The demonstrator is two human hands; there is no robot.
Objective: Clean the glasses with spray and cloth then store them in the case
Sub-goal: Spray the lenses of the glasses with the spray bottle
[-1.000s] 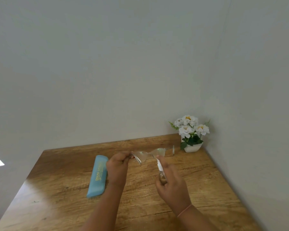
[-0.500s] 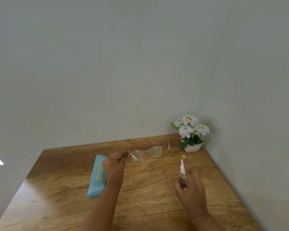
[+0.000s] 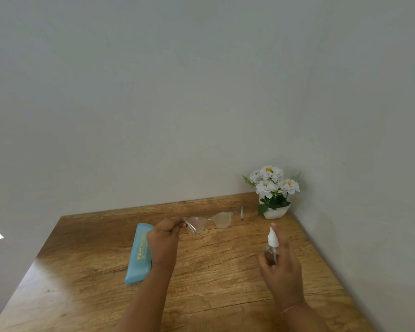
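My left hand pinches the left temple of the clear-framed glasses and holds them above the wooden table, lenses spread to the right. My right hand grips a small clear spray bottle with a white nozzle, upright, to the right of and nearer than the glasses, apart from them. The light blue glasses case lies shut on the table, partly behind my left wrist. No cloth is visible.
A white pot of white flowers stands in the far right corner against the walls. The table's left edge runs diagonally at the left; a bright patch of floor shows beyond it.
My right hand has drawn the spray bottle away from the lenses, to the right and nearer me. My left hand lowered the glasses slightly and levelled them.
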